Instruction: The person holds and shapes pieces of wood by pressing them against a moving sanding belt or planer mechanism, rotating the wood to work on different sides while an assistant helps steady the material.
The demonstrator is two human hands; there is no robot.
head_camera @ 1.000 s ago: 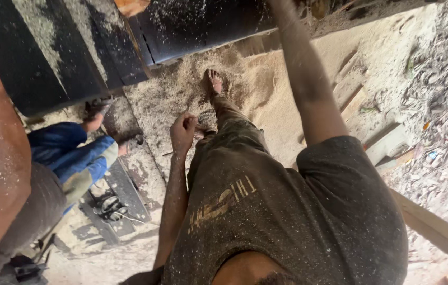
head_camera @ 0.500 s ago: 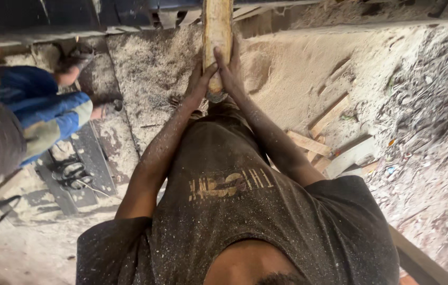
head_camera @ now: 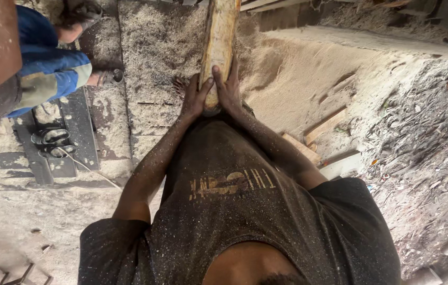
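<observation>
Both hands clasp the near end of a long pale wooden plank (head_camera: 218, 42), which runs straight away from the person toward the top of the view. On its left side sits the left hand (head_camera: 195, 99), fingers bent partly around the plank's edge with the thumb on its upper face; on its right side sits the right hand (head_camera: 229, 89), its fingers laid along the plank's top and side in a firm hold, so both hands are closed on the wood. The plank's rounded end rests just in front of the person's chest, above a dark T-shirt (head_camera: 245, 211) speckled with sawdust and carrying a faded print. Both forearms are dusted with the same fine powder.

Below and around the plank spreads a sawdust-covered floor (head_camera: 155, 47), heaped pale and thick to the right of the hands, where the sawdust pile (head_camera: 298, 79) slopes down. Further right the ground turns grey and is littered with wood chips and bark scraps (head_camera: 425, 137). Several short wooden offcuts (head_camera: 329, 124) lie half buried near the right forearm.

At upper left another person stands close by, seen as a blue trouser leg (head_camera: 49, 68) and a sandalled foot (head_camera: 109, 78) on the dusty floor. Beside that leg a dark pair of sandals (head_camera: 52, 143) rests on a dark board (head_camera: 78, 126)
</observation>
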